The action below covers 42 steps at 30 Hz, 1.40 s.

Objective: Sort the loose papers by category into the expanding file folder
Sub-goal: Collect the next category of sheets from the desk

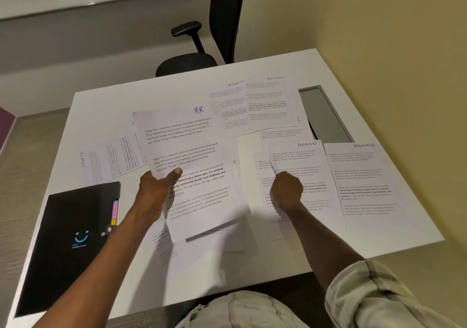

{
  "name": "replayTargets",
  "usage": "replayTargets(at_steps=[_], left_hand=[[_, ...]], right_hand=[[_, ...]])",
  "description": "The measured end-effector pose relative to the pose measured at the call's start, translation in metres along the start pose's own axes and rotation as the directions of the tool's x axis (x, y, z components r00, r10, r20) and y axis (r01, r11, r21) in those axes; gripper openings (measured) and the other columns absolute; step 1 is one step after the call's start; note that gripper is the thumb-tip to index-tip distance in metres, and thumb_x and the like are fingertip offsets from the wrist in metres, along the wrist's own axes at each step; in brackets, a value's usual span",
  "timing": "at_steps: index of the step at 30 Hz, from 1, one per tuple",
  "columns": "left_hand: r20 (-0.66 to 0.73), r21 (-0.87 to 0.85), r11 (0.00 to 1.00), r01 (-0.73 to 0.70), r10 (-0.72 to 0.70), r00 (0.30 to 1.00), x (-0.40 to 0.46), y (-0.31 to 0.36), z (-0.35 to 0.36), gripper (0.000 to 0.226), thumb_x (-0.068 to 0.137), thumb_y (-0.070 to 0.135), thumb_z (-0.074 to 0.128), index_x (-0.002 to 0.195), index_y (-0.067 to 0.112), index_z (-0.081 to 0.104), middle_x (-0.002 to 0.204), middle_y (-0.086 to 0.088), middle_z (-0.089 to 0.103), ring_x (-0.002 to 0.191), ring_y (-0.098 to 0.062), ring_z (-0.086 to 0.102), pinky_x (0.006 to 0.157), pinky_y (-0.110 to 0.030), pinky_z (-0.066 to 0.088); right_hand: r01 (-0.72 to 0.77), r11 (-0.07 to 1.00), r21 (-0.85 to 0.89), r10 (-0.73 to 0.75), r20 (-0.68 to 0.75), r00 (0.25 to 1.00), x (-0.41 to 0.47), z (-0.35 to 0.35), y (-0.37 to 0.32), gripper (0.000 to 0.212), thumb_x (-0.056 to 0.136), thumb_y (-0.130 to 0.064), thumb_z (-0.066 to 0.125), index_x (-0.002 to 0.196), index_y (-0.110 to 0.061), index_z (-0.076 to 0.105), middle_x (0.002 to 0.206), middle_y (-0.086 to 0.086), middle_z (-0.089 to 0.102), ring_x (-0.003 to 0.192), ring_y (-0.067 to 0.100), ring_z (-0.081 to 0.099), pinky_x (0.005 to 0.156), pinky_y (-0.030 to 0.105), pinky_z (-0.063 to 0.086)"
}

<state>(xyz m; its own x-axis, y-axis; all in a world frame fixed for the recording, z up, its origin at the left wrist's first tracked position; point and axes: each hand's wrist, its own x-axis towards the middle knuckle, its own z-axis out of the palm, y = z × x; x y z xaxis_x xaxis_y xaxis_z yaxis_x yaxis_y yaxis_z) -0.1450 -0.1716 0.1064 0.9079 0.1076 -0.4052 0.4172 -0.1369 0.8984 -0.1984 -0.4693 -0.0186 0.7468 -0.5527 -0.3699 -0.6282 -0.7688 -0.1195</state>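
My left hand (158,188) grips a printed sheet headed "HR" (192,150) by its left edge, thumb on top, and holds it lifted above the table. My right hand (286,191) pinches the left edge of a sheet headed "ADMIN" (303,166) lying among other papers. Another "ADMIN" sheet (364,183) lies at the right. More sheets marked "ADMIN" (271,102) and "SPORTS" (231,107) lie at the back, and a "SPORTS" sheet (108,160) at the left. The black expanding file folder (68,239), closed, with coloured tabs, lies at the front left.
The white table (106,105) stands against a beige wall on the right. A grey cable slot (326,115) opens at its back right. A black office chair (202,47) stands behind the table. More papers (192,254) lie under the lifted sheet.
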Motion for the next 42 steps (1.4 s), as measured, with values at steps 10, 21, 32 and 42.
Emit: replayTargets(at_steps=[10,21,32,42], left_hand=[[0.024,-0.008,1.0,-0.002,0.003,1.0,0.0,-0.005,0.0,0.037,0.083,0.023,0.08,0.117,0.018,0.067,0.106,0.003,0.073,0.102,-0.021,0.069,0.101,-0.048,0.049],[0.077,-0.045,0.999,-0.024,0.027,0.997,-0.002,0.006,0.024,0.039,0.084,0.016,0.078,0.121,0.01,0.065,0.098,0.004,0.072,0.092,-0.018,0.07,0.09,-0.039,0.053],[0.04,-0.061,0.998,0.001,0.001,0.999,-0.004,0.0,0.013,0.037,0.085,0.017,0.077,0.118,0.01,0.064,0.096,0.006,0.071,0.089,-0.011,0.068,0.09,-0.035,0.052],[-0.002,-0.011,1.0,0.011,-0.011,1.0,-0.003,0.005,0.003,0.04,0.083,0.021,0.079,0.118,0.01,0.063,0.102,0.001,0.07,0.099,-0.023,0.068,0.096,-0.042,0.051]], right_hand=[[-0.027,0.876,0.481,0.282,-0.467,0.838,0.025,-0.055,0.085,0.007,0.079,-0.001,0.054,0.081,0.005,0.055,0.083,0.023,0.061,0.074,0.037,0.061,0.063,0.034,0.043],[0.219,0.936,-0.275,-0.311,-0.359,0.88,0.0,0.021,0.068,0.03,0.078,-0.003,0.066,0.107,-0.008,0.06,0.121,0.027,0.053,0.103,0.042,0.054,0.078,0.05,0.052],[0.33,0.944,0.027,-0.314,-0.247,0.917,-0.049,0.054,0.01,0.029,0.075,-0.012,0.051,0.098,-0.007,0.067,0.12,0.024,0.054,0.097,0.041,0.058,0.07,0.043,0.051],[-0.084,0.995,0.056,0.09,-0.108,0.99,-0.04,0.04,0.012,0.08,0.064,-0.059,0.081,0.112,-0.003,0.05,0.108,0.012,0.054,0.098,0.023,0.053,0.072,0.033,0.052]])
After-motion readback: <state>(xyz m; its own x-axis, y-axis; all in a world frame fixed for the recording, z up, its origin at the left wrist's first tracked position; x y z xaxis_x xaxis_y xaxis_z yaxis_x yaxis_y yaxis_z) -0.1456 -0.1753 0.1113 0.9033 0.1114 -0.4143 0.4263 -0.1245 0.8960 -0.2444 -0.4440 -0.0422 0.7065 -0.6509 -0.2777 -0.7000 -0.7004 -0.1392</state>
